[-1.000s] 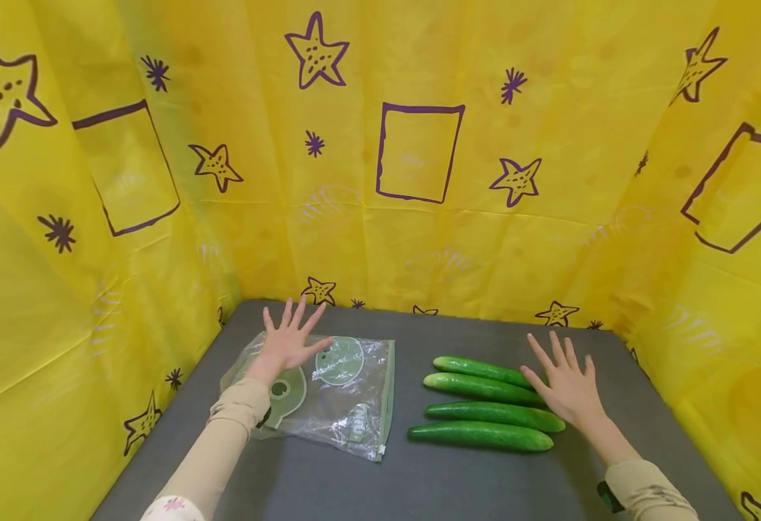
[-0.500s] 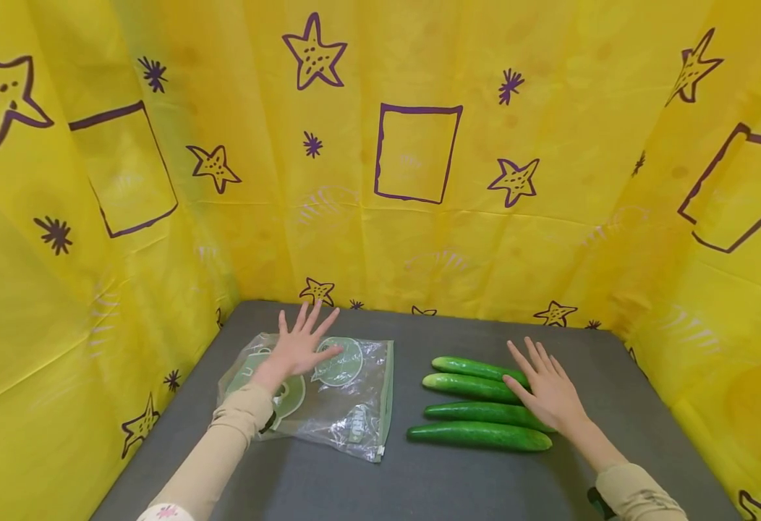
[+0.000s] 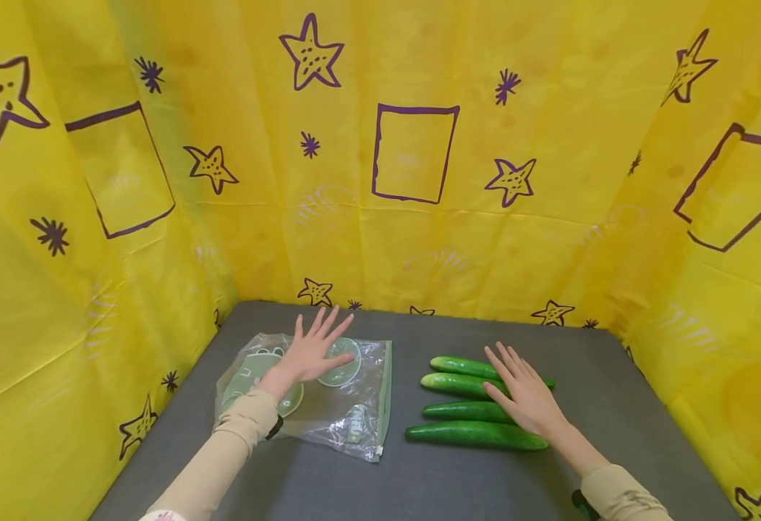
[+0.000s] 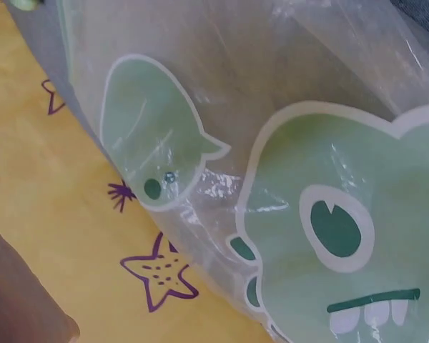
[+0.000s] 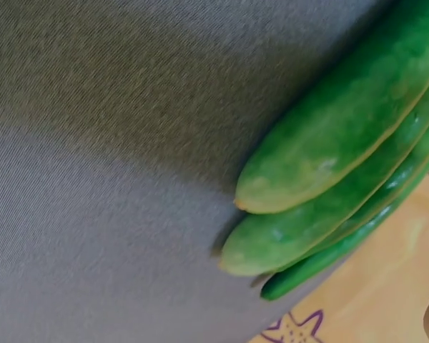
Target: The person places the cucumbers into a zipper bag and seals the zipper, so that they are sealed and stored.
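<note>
Cucumbers (image 3: 478, 405), four of them, are lying side by side on the grey table (image 3: 432, 485), at about three o'clock from the clear zip bag (image 3: 328, 405). I am holding my right hand (image 3: 525, 400) flat above the middle of the row, fingers straight and spread, gripping nothing; whether my palm is actually touching the skins I cannot tell from the head view. My left hand (image 3: 312, 353) is lying open on the bag, fingers fanned toward twelve o'clock and resting on the film, pinching nothing. The bag is printed with pale green cartoon faces (image 4: 343, 236), and its green zip strip (image 3: 385, 394) is running along the edge at three o'clock, the side facing the cucumbers. In the right wrist view the blunt cucumber ends (image 5: 272, 214) are stacking closely, so they look likely to roll against each other. To do this well, I judge I should be curling my right fingers round one cucumber only, the nearest at six o'clock, taking it near its middle so it stays level. My left palm should be keeping the slippery film pinned so the mouth does not slide away.
</note>
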`<state>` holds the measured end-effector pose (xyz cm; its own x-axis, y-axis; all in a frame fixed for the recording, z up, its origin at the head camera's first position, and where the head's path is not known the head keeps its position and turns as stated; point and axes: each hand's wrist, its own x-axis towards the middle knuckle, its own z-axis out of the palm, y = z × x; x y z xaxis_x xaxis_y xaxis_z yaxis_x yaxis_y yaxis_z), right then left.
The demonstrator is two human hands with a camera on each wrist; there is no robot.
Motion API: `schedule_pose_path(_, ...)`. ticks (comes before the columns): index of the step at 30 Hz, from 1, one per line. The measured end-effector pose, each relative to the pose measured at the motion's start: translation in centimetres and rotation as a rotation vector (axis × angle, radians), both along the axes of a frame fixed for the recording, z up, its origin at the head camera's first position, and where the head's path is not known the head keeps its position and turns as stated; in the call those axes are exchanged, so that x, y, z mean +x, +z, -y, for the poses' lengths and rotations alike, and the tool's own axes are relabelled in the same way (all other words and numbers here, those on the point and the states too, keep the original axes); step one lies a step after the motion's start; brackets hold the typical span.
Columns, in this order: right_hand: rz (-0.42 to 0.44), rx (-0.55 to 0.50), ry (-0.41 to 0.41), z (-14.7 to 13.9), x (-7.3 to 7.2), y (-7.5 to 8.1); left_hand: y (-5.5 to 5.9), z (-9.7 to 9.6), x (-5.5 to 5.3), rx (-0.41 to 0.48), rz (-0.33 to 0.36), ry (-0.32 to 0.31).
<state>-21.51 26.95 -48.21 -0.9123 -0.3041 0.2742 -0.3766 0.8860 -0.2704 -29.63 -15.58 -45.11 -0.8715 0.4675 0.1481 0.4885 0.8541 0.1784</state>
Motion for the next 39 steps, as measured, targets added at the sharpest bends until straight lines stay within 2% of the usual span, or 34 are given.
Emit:
schedule_pose_path(10,0.030,-0.041,0.088,2.5,0.5,-0.3,-0.1,-1.2,0.9,0.034,0.036,-0.077)
schedule_pose_path(16,0.048,-0.072,0.125,3.6,0.7,-0.6,-0.5,-1.9,1.1,0.035,0.050,-0.116)
schedule_pose_path(20,0.063,-0.080,0.157,4.2,0.7,-0.7,-0.7,-2.2,1.2,0.045,0.086,-0.136)
schedule_pose_path(30,0.109,-0.081,0.233,6.2,0.5,-0.8,-1.5,-2.9,1.6,0.140,0.173,-0.215)
schedule_pose_path(39,0.165,-0.087,0.284,8.8,0.5,-1.1,-2.6,-4.1,2.0,0.190,0.207,-0.269)
